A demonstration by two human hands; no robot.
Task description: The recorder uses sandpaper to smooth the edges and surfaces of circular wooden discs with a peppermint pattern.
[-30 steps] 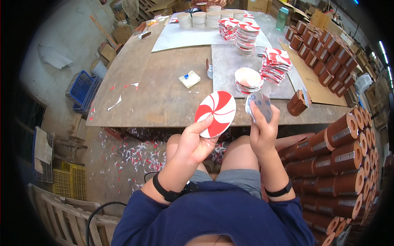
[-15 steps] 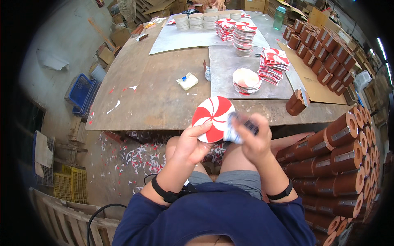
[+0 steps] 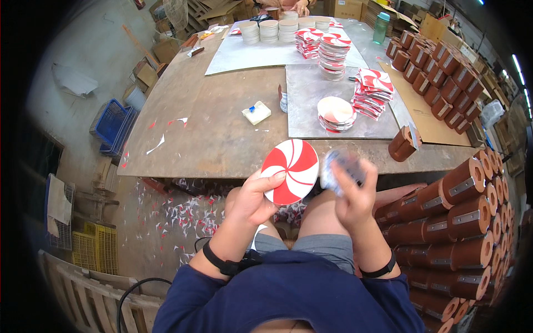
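Observation:
My left hand (image 3: 260, 195) grips a round disc (image 3: 298, 176) by its left edge, thumb on top. The disc's face has a red-and-white swirl and is held up in front of the table edge. Just right of it, my right hand (image 3: 355, 191) is closed on a blurred blue-and-white printed piece with a dark part (image 3: 335, 173), which looks like folded sandpaper. A small gap separates that piece from the disc's right edge.
Nearby on the table (image 3: 205, 122) are a short disc stack (image 3: 337, 111), square swirl-printed sheets (image 3: 373, 91), a taller disc stack (image 3: 333, 58) and a pale pad (image 3: 256, 114). Brown cylinders (image 3: 449, 222) are piled at my right. Another person's hand (image 3: 301, 8) shows at the far edge.
My right hand has moved right with the printed piece, off the disc's edge. In my left hand the disc sits slightly lower and faces me more squarely.

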